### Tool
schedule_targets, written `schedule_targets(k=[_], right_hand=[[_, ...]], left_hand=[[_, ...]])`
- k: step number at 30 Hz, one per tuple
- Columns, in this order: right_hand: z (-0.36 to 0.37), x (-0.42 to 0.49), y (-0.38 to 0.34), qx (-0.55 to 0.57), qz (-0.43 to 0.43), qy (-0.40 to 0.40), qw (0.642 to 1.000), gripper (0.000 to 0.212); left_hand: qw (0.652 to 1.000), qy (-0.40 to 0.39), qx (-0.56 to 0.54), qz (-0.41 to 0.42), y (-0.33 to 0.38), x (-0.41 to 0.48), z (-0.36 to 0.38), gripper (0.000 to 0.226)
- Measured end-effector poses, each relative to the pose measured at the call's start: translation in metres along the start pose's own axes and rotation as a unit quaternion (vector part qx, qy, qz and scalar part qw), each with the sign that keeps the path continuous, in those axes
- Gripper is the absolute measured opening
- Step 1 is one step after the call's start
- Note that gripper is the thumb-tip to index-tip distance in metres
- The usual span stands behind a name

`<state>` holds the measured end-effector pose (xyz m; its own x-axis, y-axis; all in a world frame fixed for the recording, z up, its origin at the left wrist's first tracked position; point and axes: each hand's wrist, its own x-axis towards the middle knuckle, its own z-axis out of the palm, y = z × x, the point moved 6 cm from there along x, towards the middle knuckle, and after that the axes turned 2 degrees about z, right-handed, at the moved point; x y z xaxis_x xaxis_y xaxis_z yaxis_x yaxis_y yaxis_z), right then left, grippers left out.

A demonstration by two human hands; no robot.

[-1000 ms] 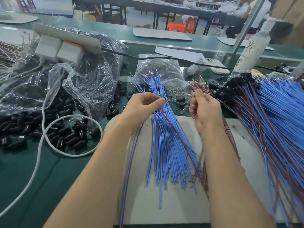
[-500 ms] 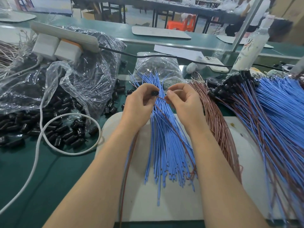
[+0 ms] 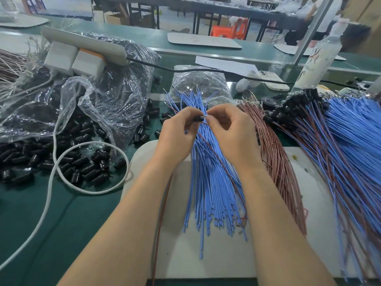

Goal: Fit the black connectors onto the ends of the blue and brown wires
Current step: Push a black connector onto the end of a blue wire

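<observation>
The left hand (image 3: 177, 131) is closed in a pinch, thumb and forefinger gripping one black connector (image 3: 199, 119) above the fan of loose blue wires (image 3: 208, 182) that lies on the pale work mat (image 3: 206, 263). The right hand (image 3: 231, 129) meets it fingertip to fingertip, likewise pinched shut on a wire end whose bare tip just shows at the connector's mouth; a single brown wire (image 3: 221, 168) runs back from this junction across the blue fan, and whether a blue wire is held with it cannot be told. The step in hand appears to be insertion of the wire end into the connector; the next move probably calls for a straight, aligned push until the end seats, the left hand bracing the connector against it. Right of the hands lies a bundle of unfitted brown wires (image 3: 276, 162). Farther right, a sheaf of finished wire pairs (image 3: 340, 141) carries connectors already at its far ends. On the green tabletop (image 3: 61, 223) to the left, the loose connector stock (image 3: 82, 168) spills from a clear plastic bag (image 3: 92, 104).
</observation>
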<state>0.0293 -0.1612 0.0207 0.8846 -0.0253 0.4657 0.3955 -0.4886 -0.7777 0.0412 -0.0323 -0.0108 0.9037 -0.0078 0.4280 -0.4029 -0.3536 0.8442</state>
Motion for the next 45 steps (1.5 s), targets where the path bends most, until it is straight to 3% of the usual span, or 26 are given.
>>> schedule_targets(k=[7,16,22,31,41,45], right_hand=[[-0.003,0.001,0.001,-0.070,-0.015,0.015,0.997,0.005],[-0.003,0.003,0.005,-0.079,0.003,0.004,0.997,0.007],[-0.008,0.006,0.014,-0.042,0.049,-0.007,0.998,0.010],[-0.007,0.007,0.021,-0.062,0.052,-0.036,0.996,0.010],[-0.001,0.004,0.034,0.106,0.134,-0.041,0.984,0.009],[0.006,0.002,0.042,0.200,0.199,-0.046,0.958,0.009]], left_hand=[[0.995,-0.002,0.094,0.018,0.001,-0.001,0.003,0.024],[0.988,-0.002,0.153,0.027,0.003,-0.001,0.004,0.022],[0.983,0.012,0.182,0.022,0.005,-0.001,-0.001,0.018],[0.984,-0.039,0.169,0.036,0.007,-0.002,0.003,0.017],[0.989,-0.035,0.143,0.026,0.003,-0.001,0.002,0.016],[0.990,-0.029,0.139,0.026,0.003,-0.001,0.001,0.015]])
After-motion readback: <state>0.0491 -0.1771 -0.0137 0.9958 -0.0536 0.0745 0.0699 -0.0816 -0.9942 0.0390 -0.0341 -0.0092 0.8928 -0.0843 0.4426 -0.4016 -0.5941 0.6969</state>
